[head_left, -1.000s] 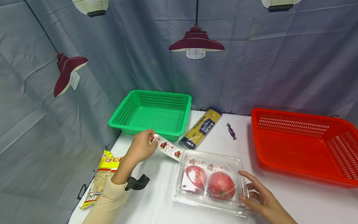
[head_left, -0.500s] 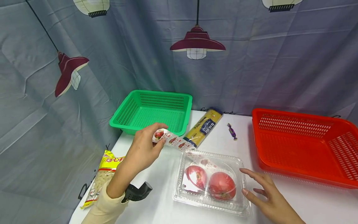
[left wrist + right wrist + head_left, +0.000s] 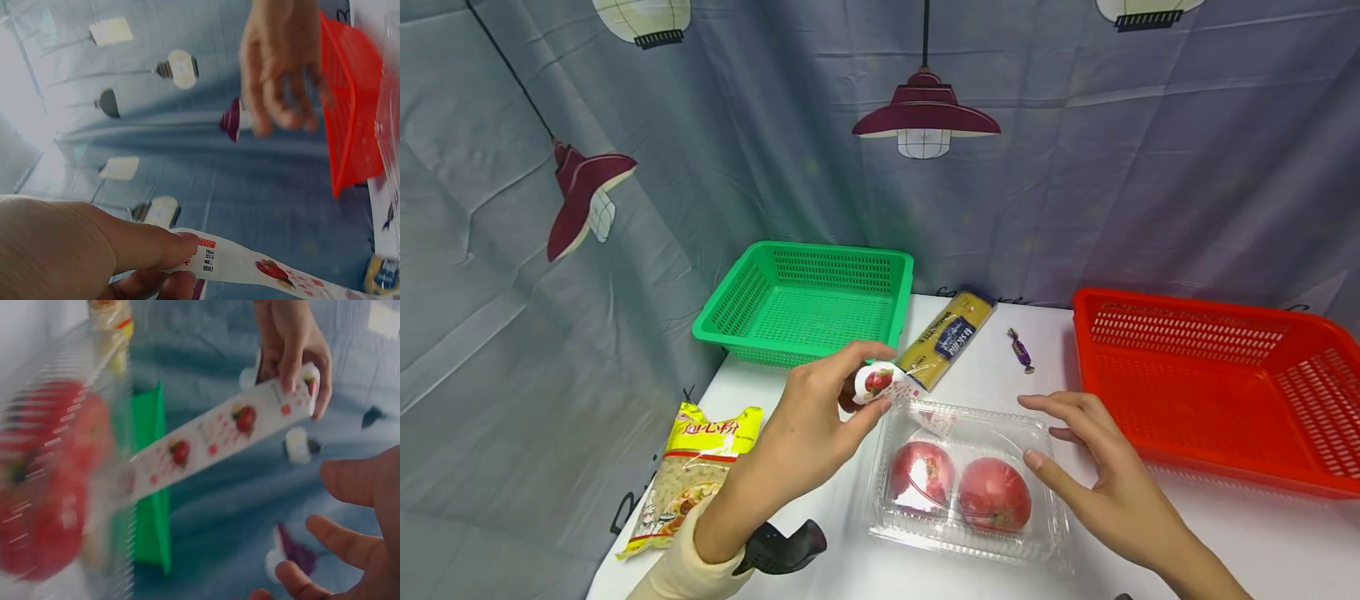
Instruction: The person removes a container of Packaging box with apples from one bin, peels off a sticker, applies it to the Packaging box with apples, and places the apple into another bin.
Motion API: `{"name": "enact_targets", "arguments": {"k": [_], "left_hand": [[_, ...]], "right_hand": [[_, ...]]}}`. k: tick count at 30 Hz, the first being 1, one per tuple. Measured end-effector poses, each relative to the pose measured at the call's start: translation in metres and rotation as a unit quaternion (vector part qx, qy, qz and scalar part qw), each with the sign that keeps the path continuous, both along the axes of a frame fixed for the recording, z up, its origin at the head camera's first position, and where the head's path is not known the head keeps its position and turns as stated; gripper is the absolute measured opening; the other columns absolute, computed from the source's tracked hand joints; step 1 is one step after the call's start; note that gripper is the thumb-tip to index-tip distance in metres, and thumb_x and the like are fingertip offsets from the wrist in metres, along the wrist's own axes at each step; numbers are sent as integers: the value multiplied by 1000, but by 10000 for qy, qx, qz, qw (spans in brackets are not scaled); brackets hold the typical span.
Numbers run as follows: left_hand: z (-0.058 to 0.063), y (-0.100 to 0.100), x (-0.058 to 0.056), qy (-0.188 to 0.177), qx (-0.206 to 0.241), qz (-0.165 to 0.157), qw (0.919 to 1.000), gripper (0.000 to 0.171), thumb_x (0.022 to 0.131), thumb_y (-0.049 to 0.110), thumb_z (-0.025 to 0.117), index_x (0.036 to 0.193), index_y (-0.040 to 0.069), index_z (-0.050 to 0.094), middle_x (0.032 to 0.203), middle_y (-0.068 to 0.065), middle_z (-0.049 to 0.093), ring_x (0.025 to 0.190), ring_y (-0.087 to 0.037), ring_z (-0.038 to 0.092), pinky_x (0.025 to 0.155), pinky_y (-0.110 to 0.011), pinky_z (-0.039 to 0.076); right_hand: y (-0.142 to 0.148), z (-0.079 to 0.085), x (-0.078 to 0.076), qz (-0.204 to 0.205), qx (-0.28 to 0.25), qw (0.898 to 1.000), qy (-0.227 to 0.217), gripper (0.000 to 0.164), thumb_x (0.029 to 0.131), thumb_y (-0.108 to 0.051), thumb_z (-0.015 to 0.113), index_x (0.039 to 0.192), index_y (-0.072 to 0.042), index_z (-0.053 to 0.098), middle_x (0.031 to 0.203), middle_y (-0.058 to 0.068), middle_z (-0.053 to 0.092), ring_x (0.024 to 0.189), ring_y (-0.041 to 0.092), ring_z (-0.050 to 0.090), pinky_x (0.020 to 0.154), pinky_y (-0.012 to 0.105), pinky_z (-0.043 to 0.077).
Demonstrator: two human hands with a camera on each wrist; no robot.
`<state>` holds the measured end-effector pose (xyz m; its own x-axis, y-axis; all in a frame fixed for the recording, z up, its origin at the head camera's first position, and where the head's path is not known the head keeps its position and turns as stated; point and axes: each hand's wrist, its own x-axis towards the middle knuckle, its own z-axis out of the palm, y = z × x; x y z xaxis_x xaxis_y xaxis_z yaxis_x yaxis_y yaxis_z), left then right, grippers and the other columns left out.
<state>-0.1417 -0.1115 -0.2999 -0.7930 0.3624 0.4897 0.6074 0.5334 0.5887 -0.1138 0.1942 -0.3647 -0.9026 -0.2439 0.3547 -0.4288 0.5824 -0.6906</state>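
My left hand (image 3: 820,417) pinches the end of a printed label strip (image 3: 200,437), white with red fruit pictures, between thumb and fingers. From there the strip runs to the back left of a clear plastic clamshell box (image 3: 955,540); whether it still sticks there I cannot tell. Inside the box sit two red round fruits, the left one (image 3: 921,477) and the right one (image 3: 995,494). Over the box's right side hovers my right hand (image 3: 1105,475), fingers spread, holding nothing. In the right wrist view the box is blurred.
Left of the box lies a yellow pasta bag (image 3: 688,487). Behind it are a spaghetti pack (image 3: 951,337) and a purple wrapped candy (image 3: 1020,350). A green basket (image 3: 700,329) stands at the back left, a red basket (image 3: 1210,307) at the right. A printed curtain hangs behind.
My left hand has moved right and nearer the box, carrying the strip's end. The strip shows less over the fruits. My right hand has drawn off the box's right edge, then moved up and inward.
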Motion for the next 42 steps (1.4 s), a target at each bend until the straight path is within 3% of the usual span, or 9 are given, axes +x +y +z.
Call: {"name": "enact_targets", "arguments": {"k": [5, 8, 13, 17, 19, 27, 34, 39, 42], "left_hand": [[3, 11, 8, -153, 27, -372, 9992, 51, 78, -2, 81, 123, 12, 62, 93, 6, 64, 68, -7, 53, 61, -22, 50], [4, 18, 10, -126, -65, -527, 9985, 49, 78, -2, 81, 121, 12, 62, 95, 5, 65, 68, -7, 52, 61, -22, 49], [4, 26, 12, -13, -237, -748, 9969, 49, 77, -3, 80, 120, 13, 63, 90, 7, 65, 69, -5, 51, 62, -21, 46], [3, 30, 13, 55, -382, -835, 9958, 53, 77, -1, 80, 124, 13, 61, 82, 11, 65, 67, -2, 53, 64, -20, 44], [2, 31, 13, 88, -424, -853, 9954, 54, 78, 2, 80, 127, 13, 59, 80, 12, 65, 66, 0, 53, 64, -20, 43], [1, 30, 16, 65, -353, -875, 9955, 61, 78, 2, 80, 132, 15, 55, 80, 12, 63, 67, -1, 54, 64, -21, 42], [3, 29, 21, -747, 390, -1376, 9869, 56, 86, 6, 76, 134, 19, 51, 78, 14, 59, 64, 0, 53, 59, -20, 48], [4, 26, 24, -1162, 686, -1558, 9785, 36, 101, 12, 54, 136, 20, 49, 81, 13, 65, 63, -3, 54, 63, -24, 48], [4, 25, 25, -1356, 799, -1520, 9758, 33, 105, 13, 45, 137, 20, 49, 81, 11, 66, 66, -5, 57, 63, -27, 48]], "right_hand": [[-23, 21, -4, 648, -454, 9937, 795, 61, 76, 3, 80, 130, -18, 62, 125, -2, 54, 116, 15, 48, 95, 19, 40], [-38, 33, -7, 1018, -671, 9827, 1393, 51, 78, -5, 81, 126, -13, 65, 122, 4, 55, 115, 20, 49, 98, 22, 40], [-62, 52, -13, 1497, -787, 9485, 2677, 35, 94, -35, 67, 117, -8, 69, 116, 16, 56, 114, 29, 48, 101, 27, 38], [-73, 66, -17, 1755, -677, 9224, 3373, 29, 97, -34, 62, 108, -9, 73, 111, 21, 56, 110, 34, 47, 101, 35, 34], [-75, 71, -18, 1809, -546, 9188, 3466, 27, 98, -33, 61, 105, -10, 74, 109, 21, 56, 107, 35, 46, 101, 37, 32], [-74, 74, -24, 1780, -304, 9250, 3344, 28, 98, -34, 60, 97, -10, 75, 103, 13, 57, 100, 32, 48, 95, 35, 33], [-72, 71, -29, 1781, -567, 9166, 3533, 22, 98, -30, 62, 88, -13, 74, 94, 11, 57, 94, 30, 49, 93, 32, 36], [-72, 71, -28, 1824, -703, 9158, 3508, 23, 98, -28, 62, 86, -12, 73, 91, 10, 56, 93, 29, 50, 92, 31, 37], [-72, 71, -27, 1902, -763, 9140, 3502, 22, 98, -27, 62, 86, -11, 73, 90, 8, 56, 91, 27, 50, 90, 30, 37]]}}
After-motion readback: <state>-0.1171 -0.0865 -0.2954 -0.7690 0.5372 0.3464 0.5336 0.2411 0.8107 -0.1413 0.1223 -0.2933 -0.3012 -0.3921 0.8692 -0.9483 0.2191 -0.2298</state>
